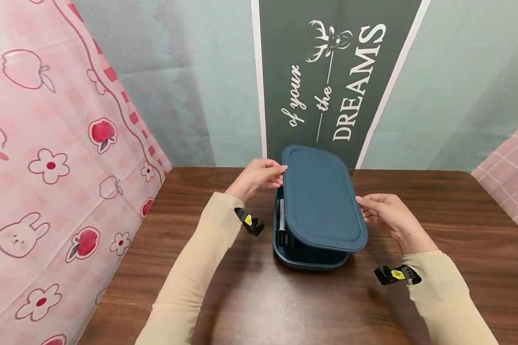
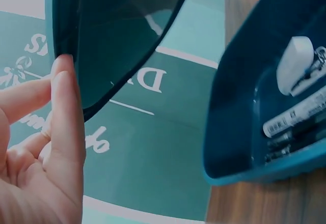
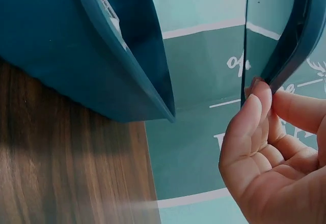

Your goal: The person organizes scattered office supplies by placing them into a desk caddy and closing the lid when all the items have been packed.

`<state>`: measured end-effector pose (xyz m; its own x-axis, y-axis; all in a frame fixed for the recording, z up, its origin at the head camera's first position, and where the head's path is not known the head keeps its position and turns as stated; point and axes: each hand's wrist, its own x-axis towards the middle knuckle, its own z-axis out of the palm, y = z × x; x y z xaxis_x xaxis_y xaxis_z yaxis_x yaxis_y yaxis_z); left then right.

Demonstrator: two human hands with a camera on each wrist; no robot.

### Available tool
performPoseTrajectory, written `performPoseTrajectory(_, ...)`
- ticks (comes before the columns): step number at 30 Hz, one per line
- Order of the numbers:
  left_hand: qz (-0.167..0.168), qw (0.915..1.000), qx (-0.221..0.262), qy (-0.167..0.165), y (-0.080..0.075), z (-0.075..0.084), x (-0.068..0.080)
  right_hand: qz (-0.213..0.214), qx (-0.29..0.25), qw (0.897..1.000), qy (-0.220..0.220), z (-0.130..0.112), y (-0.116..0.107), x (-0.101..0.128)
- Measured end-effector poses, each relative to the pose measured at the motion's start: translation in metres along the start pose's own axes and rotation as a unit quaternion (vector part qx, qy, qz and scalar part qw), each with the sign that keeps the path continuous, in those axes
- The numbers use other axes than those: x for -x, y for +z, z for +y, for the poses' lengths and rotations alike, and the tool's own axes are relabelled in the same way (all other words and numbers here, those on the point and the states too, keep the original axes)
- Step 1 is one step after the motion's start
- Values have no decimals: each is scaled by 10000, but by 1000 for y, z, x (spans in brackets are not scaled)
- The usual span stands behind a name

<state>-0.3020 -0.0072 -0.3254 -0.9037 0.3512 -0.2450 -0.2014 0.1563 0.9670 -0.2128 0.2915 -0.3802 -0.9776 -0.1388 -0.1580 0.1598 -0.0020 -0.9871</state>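
A blue lid [image 1: 321, 196] with rounded corners hangs tilted over a blue storage box [image 1: 311, 264]. My left hand [image 1: 262, 176] pinches the lid's left edge, and my right hand [image 1: 384, 211] pinches its right edge. Both wrist views show a gap between lid and box, with fingertips at the lid rim. Inside the box, a white marker [image 2: 298, 113] lies beside dark pens, next to a white rounded item [image 2: 295, 63]. In the head view the lid hides most of the box's contents; a marker shows along the left wall.
The box stands on a brown wooden table [image 1: 259, 306], towards its back edge. Behind it hangs a green cloth with white lettering [image 1: 356, 81]. A pink patterned curtain [image 1: 69, 191] borders the left side, and a pink checked cloth [image 1: 511, 177] the right.
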Motion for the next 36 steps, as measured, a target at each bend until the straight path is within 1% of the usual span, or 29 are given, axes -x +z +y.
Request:
performPoseTrajectory(5, -130, 9996, -107, -218, -4, -12, -5, 108, 192, 9997, 135, 0, -1, 0)
performPoseTrajectory(8, -192, 9991, -188, -341, -6, -20, -8, 148, 397, 9989, 188, -1, -1, 1)
performPoseTrajectory(12, -220, 9981, -410, -416, -7, -29, -10, 227, 915, 9954, 140, -1, 1, 2)
performPoseTrajectory(15, -199, 9968, -598, -487, -7, -36, -11, 269, 1395, 9898, 107, 1, 4, 2)
performPoseTrajectory(18, -190, 9957, -719, -555, -6, -42, -11, 272, 1713, 9847, 139, 5, 7, 0)
performPoseTrajectory(23, -175, 9937, -987, -500, -6, -52, -11, 288, 1985, 9796, 124, 10, 12, -1)
performPoseTrajectory(27, -121, 9907, -1234, -555, -5, -57, -10, 286, 2111, 9769, 136, 12, 15, -1)
performPoseTrajectory(30, -117, 9889, -1360, -578, -3, -59, -9, 278, 2231, 9743, 153, 14, 16, -1)
performPoseTrajectory(36, -84, 9873, -1516, -472, -2, -62, -8, 285, 2539, 9666, 207, 15, 18, -2)
